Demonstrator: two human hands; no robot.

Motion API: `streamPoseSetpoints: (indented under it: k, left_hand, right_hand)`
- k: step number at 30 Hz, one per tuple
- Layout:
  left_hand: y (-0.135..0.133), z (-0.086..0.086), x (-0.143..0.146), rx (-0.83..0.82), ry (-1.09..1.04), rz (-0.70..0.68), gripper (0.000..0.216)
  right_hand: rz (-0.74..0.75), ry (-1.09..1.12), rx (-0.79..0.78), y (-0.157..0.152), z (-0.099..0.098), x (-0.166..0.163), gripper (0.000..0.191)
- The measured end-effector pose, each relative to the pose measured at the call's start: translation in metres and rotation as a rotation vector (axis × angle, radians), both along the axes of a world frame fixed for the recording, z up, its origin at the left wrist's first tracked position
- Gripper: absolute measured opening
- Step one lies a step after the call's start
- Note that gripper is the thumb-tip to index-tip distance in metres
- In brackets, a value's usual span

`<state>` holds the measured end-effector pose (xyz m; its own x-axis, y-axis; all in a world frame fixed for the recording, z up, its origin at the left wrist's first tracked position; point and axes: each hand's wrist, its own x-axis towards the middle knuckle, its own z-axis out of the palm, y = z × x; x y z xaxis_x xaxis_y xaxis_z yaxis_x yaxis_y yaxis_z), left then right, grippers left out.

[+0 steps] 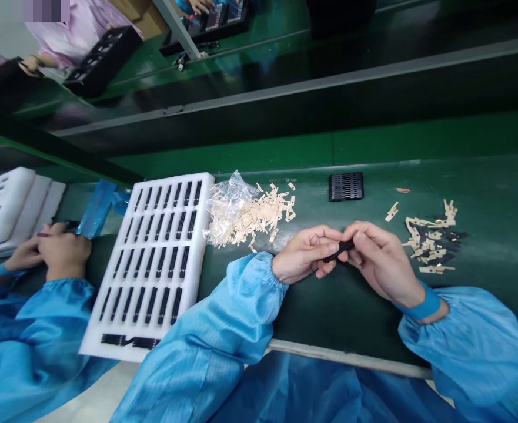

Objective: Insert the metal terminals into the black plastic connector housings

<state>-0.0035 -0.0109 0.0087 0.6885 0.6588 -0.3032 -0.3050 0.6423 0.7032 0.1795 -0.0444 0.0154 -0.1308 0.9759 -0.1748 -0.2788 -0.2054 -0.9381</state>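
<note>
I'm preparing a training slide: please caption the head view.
Left hand and right hand pinch a black part over the green bench, a white foam tray to their left.

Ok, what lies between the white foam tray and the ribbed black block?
The head view shows a clear plastic bag and a pile of beige pieces, then green tabletop.

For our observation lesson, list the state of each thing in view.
Left hand: gripping black part
Right hand: gripping black part
Black part: held in both hands
White tray: loaded with black pieces
Clear bag: crumpled
Pale tabs: heaped, some scattered
Black strips: neatly aligned
Mixed pile: jumbled
Far-left trays: stacked
</note>
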Motion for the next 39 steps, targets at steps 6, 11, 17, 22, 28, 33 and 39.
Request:
streamPoseSetpoints:
  k: [6, 11, 17, 22, 28, 33, 39]
  left_hand:
    - [0.000, 0.000, -0.001, -0.011, -0.029, -0.041, 0.040]
    - [0.000, 0.003, 0.001, -0.048, 0.009, 0.012, 0.045]
    - [0.001, -0.002, 0.001, 0.017, 0.088, 0.049, 0.051]
    - [0.004, -0.004, 0.004, 0.180, 0.207, 0.095, 0.054]
    - [0.009, -0.009, 0.005, 0.308, 0.284, 0.154, 0.048]
    - [0.012, -0.019, 0.004, 0.540, 0.572, 0.421, 0.031]
    - [0.035, -0.016, 0.014, 1.163, 0.927, 0.348, 0.033]
  right_hand:
    - [0.039, 0.146, -0.159, 0.004, 0.007, 0.000, 0.037]
    - [0.004, -0.105, 0.087, 0.001, 0.002, 0.002, 0.031]
    - [0.019, -0.340, 0.199, 0.004, 0.001, 0.004, 0.026]
    - [0.069, -0.382, 0.040, 0.012, 0.003, 0.016, 0.038]
    - [0.210, -0.242, -0.170, 0.022, 0.009, 0.031, 0.033]
    - [-0.207, -0.004, -0.099, 0.032, 0.010, 0.031, 0.032]
    - [0.065, -0.342, -0.037, 0.020, -0.002, 0.008, 0.043]
